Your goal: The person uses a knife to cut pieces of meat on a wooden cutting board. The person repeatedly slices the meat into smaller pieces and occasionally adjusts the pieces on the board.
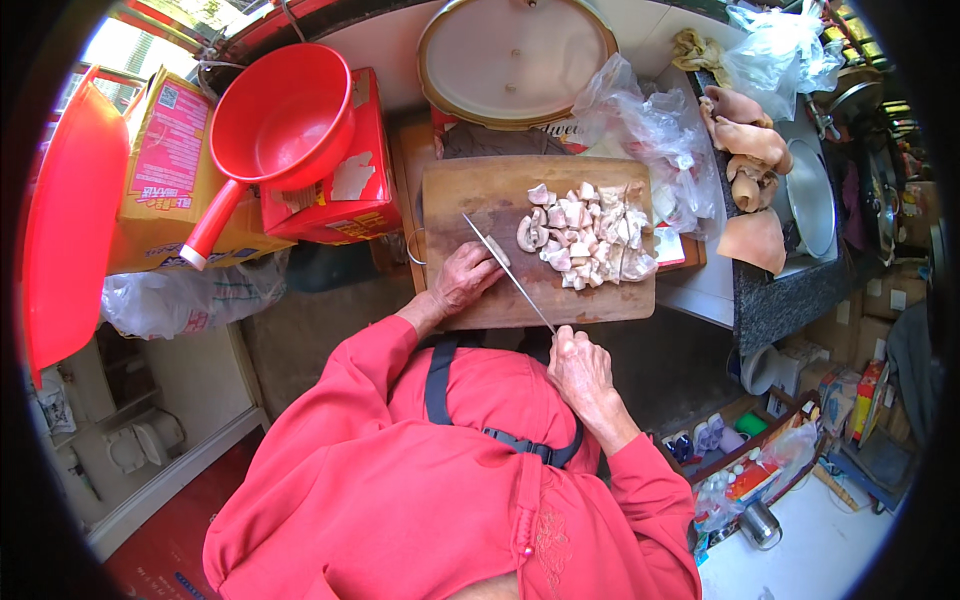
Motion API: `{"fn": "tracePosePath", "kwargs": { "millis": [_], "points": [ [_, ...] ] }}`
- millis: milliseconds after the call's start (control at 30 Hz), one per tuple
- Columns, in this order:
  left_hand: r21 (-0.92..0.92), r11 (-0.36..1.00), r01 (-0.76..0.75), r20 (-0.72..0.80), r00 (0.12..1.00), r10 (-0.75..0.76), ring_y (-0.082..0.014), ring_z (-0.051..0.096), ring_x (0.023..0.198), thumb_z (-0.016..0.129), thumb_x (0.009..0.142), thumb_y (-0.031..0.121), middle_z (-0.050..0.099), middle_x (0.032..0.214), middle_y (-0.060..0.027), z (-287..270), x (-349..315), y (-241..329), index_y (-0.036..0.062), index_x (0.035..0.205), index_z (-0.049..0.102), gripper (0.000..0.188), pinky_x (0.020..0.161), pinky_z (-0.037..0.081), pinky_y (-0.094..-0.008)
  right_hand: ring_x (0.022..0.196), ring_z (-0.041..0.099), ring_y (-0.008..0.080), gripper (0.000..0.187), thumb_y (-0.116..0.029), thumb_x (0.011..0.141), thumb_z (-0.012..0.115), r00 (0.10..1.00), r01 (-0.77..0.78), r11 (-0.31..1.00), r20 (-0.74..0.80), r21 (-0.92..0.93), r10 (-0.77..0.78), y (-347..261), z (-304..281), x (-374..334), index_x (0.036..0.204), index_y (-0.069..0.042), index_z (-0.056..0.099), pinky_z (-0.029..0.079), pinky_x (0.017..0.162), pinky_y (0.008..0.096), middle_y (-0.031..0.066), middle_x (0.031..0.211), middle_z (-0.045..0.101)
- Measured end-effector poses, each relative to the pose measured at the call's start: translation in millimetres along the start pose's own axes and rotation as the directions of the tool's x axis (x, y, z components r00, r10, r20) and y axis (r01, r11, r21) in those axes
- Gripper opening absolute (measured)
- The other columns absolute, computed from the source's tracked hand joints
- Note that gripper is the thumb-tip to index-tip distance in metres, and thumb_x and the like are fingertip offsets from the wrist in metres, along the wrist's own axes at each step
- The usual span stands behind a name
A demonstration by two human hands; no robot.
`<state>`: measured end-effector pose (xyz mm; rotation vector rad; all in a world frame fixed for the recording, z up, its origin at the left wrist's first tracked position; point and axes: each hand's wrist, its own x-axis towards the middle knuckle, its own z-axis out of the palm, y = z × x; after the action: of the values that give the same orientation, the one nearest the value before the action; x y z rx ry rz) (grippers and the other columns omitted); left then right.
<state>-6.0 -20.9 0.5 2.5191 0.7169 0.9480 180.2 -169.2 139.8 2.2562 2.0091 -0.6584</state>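
1. I watch the right hand (pixel 583 375) closed around the handle of the knife (pixel 510 273), whose blade slants across the board (pixel 465 185).
2. The left hand (pixel 468 278) is apart from the right, its fingers curled down beside the blade. A pale strip (pixel 496 249) shows at the fingertips (whether they pinch it or merely steady it, I cannot tell from here).
3. Done, as I judge it: a good heap of meat chunks (pixel 590 237) lies on the board, right of the blade and spread toward the far right corner.
4. Left, I would say: the strip at the blade, and perhaps some larger bits among the chunks.
5. Off to the right, beside a metal tray (pixel 812 200), lie big pieces (pixel 752 145) of meat, not cut small. If those count too, I'd call the cutting only partway along.
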Motion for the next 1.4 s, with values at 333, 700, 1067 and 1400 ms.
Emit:
{"fn": "tracePosePath", "kwargs": {
  "millis": [333,700,1067,1400],
  "points": [
    [-0.067,0.998,-0.007,0.058,0.998,0.010,-0.0304,0.058,0.097,0.070,0.077,0.009,0.060,0.103,-0.0120,-6,3,0,0.0043,0.096,0.065,0.020,0.084,0.050,-0.0377,0.059,0.067,0.0322,0.009,-0.009,0.081,0.057,0.996,-0.051,0.997,0.065,-0.057,0.054,-8,6,-3,0.081,-0.001,0.052,0.057,0.053,0.0399,0.0182,0.070,0.061],
    [-0.104,0.993,0.048,0.074,0.996,-0.040,-0.0297,0.057,0.098,0.071,0.077,0.010,0.059,0.101,-0.0105,-4,1,0,0.0065,0.097,0.065,0.021,0.083,0.049,-0.0377,0.059,0.065,0.0391,0.010,-0.006,0.081,0.053,0.984,-0.157,0.977,0.111,0.144,0.141,-28,15,2,0.077,0.003,0.051,0.055,0.052,0.0439,0.0248,0.067,0.061],
    [-0.112,0.991,0.071,0.088,0.994,-0.061,-0.0308,0.057,0.099,0.071,0.076,0.010,0.060,0.102,-0.0114,-1,-3,-5,0.0073,0.096,0.065,0.021,0.083,0.049,-0.0373,0.062,0.067,0.0342,0.007,-0.004,0.078,0.056,0.997,-0.082,0.985,-0.002,0.153,0.083,-38,51,51,0.080,0.000,0.052,0.056,0.054,0.0413,0.0219,0.071,0.063],
    [-0.105,0.992,0.063,-0.003,0.998,-0.064,-0.0312,0.058,0.092,0.072,0.077,0.007,0.059,0.099,-0.0118,-3,-6,6,0.0052,0.099,0.064,0.023,0.080,0.049,-0.0391,0.072,0.061,0.0473,0.023,-0.018,0.089,0.051,0.992,-0.114,0.848,0.007,0.517,0.128,4,25,51,0.082,0.003,0.056,0.048,0.063,0.0533,0.0301,0.071,0.060]
  ]
}}
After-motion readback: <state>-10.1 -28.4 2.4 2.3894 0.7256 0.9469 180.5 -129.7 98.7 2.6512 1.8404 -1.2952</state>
